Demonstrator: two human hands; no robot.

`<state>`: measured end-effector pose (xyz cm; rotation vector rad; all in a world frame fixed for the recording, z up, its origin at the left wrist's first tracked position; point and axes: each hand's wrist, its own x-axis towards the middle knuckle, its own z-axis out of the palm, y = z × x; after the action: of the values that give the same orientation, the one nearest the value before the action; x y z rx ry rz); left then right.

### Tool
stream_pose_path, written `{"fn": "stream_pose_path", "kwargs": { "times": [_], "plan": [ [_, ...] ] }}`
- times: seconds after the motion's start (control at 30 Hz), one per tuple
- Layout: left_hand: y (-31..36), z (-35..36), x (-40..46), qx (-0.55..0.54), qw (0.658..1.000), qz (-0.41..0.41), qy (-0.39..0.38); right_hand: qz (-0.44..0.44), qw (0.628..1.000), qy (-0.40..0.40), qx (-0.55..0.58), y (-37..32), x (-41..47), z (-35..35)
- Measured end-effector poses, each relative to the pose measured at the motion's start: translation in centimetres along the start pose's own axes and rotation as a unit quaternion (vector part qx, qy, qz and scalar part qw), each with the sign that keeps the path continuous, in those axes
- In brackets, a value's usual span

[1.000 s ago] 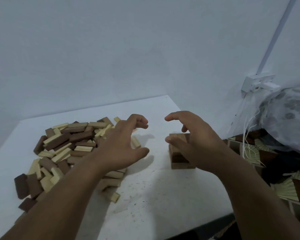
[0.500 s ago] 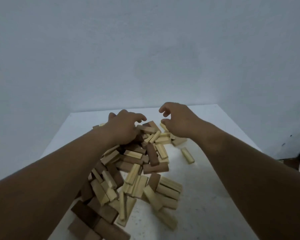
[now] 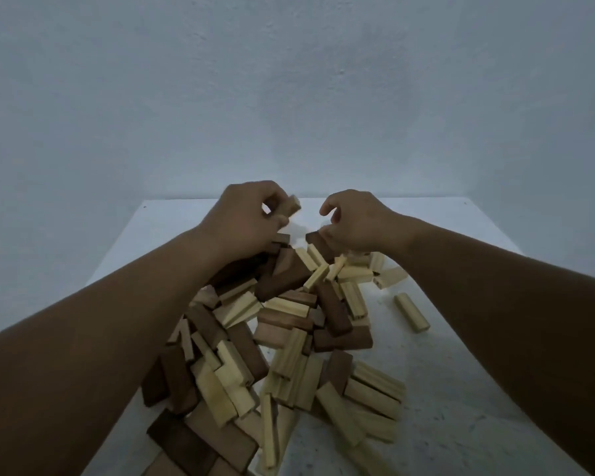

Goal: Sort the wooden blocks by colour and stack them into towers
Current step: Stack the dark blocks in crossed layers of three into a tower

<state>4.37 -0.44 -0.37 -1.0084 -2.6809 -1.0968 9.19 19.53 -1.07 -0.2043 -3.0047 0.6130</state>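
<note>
Sitting on a speckled white table (image 3: pixel 461 389), a messy block pile (image 3: pixel 282 338) mixes dark and pale wood. At its far end, left hand (image 3: pixel 244 218) pinches a brown block (image 3: pixel 291 205); right hand (image 3: pixel 354 221) curls fingers on a dark block (image 3: pixel 318 242). Plain bluish wall (image 3: pixel 289 91) behind.

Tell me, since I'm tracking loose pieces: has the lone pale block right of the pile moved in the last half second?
No. The lone pale block lies apart, right of the pile, as before.
</note>
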Motion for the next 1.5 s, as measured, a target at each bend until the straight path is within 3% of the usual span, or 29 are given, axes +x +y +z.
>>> {"fn": "stream_pose_path", "kwargs": {
  "times": [0.17,0.27,0.4,0.53,0.67,0.8,0.93,1.13,1.3,1.5],
  "plan": [
    [-0.9,-2.2,-2.2,-0.006,0.998,-0.050,0.040,0.003,0.991,-0.113,-0.072,-2.6,0.4,1.3],
    [-1.1,-3.0,-3.4,-0.003,0.996,-0.072,0.051,0.014,0.988,-0.133,-0.076,-3.3,0.1,1.1],
    [-0.9,-3.5,-5.3,-0.004,0.993,-0.094,0.065,0.042,0.995,-0.080,-0.032,-3.4,-0.2,1.9],
    [-0.5,-3.6,-7.4,-0.016,0.991,-0.114,0.074,0.036,0.996,0.036,0.074,-2.8,-0.8,2.8],
    [0.8,-3.8,-9.7,-0.051,0.986,-0.133,0.087,-0.005,0.971,0.163,0.176,-3.1,-3.5,1.6],
    [3.6,-3.4,-12.3,-0.125,0.976,-0.147,0.098,-0.018,0.942,0.228,0.245,-4.1,-8.8,-1.5],
    [7.7,-1.5,-15.8,-0.174,0.968,-0.145,0.106,0.018,0.930,0.211,0.300,-4.4,-16.9,-2.3],
    [12.5,3.4,-21.4,-0.176,0.976,-0.107,0.070,0.092,0.967,0.145,0.190,-2.4,-27.1,0.2],
    [14.3,6.9,-24.6,-0.132,0.985,-0.104,0.038,0.118,0.972,0.105,0.172,-0.5,-30.7,2.0],
    [14.7,8.7,-25.7,-0.029,0.998,-0.026,0.045,0.137,0.967,0.139,0.163,2.1,-32.1,2.1]
  ]
}}
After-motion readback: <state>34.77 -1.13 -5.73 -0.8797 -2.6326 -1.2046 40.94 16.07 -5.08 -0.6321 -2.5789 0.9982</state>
